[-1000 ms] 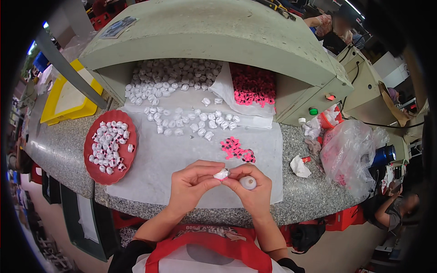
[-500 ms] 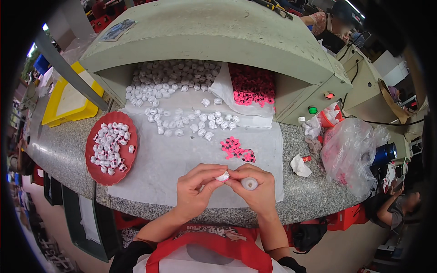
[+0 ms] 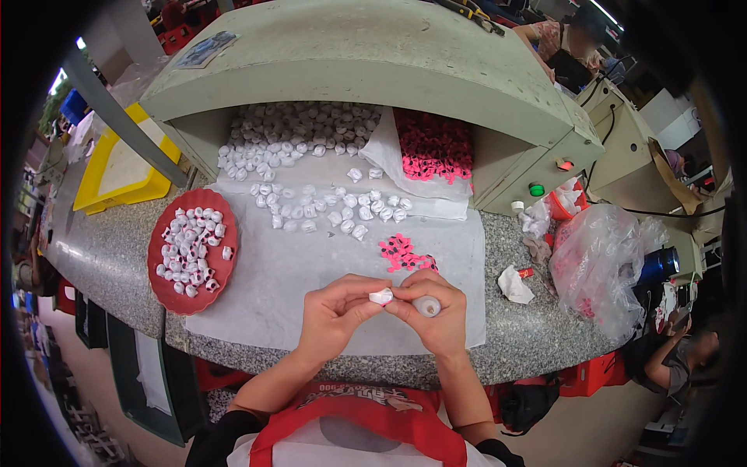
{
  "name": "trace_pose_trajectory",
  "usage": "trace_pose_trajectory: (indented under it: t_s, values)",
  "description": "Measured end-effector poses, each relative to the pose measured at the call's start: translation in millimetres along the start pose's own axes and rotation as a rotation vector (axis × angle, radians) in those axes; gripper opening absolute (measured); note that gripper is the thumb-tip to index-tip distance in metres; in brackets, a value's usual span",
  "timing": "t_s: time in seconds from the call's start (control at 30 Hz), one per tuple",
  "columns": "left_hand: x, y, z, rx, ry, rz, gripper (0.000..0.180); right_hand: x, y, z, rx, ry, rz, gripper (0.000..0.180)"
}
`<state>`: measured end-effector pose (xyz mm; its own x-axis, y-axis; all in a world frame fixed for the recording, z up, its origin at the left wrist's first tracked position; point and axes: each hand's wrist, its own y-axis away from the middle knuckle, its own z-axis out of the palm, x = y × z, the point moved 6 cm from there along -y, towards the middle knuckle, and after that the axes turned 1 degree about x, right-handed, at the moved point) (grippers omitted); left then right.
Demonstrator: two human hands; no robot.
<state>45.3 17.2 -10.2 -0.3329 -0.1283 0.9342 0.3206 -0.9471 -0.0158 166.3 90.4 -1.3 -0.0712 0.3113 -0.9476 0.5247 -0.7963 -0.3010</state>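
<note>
Above the white paper sheet [image 3: 272, 311], my left hand [image 3: 328, 317] pinches a small rounded white piece [image 3: 380, 296] with some pink along its lower edge. The fingertips of my right hand [image 3: 440, 331] press on that same piece from the other side. Tucked in my right hand is a small whitish squeeze bottle [image 3: 427, 306], its round end showing. Just beyond my hands lies a little heap of flat pink pieces with dark spots [image 3: 400, 253]. Loose white pieces [image 3: 362, 210] are scattered farther back. To the left, a red scalloped plate [image 3: 187, 300] carries many white pieces with pink parts.
A pale green metal housing [image 3: 350, 70] arches over piles of white and pink pieces [image 3: 436, 148]. At the left stands a yellow tray [image 3: 117, 198]. Crumpled tissue [image 3: 515, 285], a clear plastic bag [image 3: 595, 257] and a red cup [image 3: 562, 204] sit right. Co-workers are beyond.
The white piece has turned slightly between my fingertips and now shows more of its side. My hands have barely shifted; the bottle stays in my right hand.
</note>
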Motion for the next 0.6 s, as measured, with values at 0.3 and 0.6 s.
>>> trace_pose_trajectory:
  t_s: [0.3, 0.6]
  values:
    - [-15, 0, 0, -0.058, 0.312, -0.252, 0.022, -13, 3, 3, -0.103, -0.002, -0.224, 0.027]
    - [7, 14, 0, -0.146, -0.204, 0.222, 0.023, 12, 10, 13, -0.030, -0.600, 0.047, 0.026]
